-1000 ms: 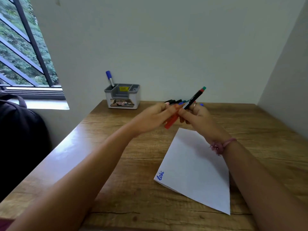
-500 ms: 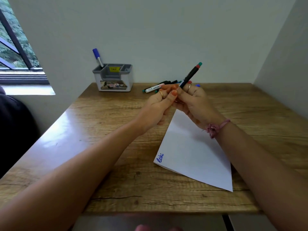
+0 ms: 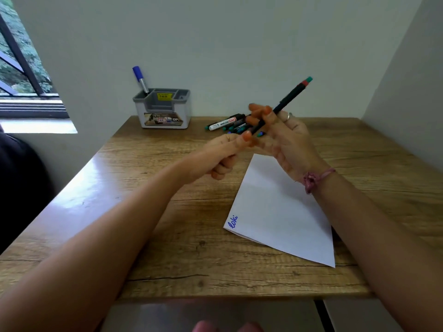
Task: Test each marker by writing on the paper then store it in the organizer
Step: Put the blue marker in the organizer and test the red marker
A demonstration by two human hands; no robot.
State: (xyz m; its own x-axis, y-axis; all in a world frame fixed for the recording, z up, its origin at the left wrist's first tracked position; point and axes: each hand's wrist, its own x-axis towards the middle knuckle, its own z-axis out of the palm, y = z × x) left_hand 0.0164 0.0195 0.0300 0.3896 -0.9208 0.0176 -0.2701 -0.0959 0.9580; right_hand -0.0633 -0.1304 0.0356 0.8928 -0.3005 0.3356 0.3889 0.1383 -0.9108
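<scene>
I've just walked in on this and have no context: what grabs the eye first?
Both hands meet above the desk: the right hand holds a dark marker angled up, with the left hand at its lower end. Below lies white paper with blue writing at one corner. By the wall, a grey organizer holds one blue-capped marker.

Black marker (image 3: pixel 285 101), seemingly red-green tip

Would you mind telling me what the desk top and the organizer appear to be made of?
The desk top looks like wood or wood-grain laminate: brown grain lines and knots under a glossy finish that mirrors window light at its left edge. Which of the two, the view cannot settle. The organizer looks like moulded plastic: a smooth grey insert in a white shell with rounded corners, bearing stickers.
</scene>
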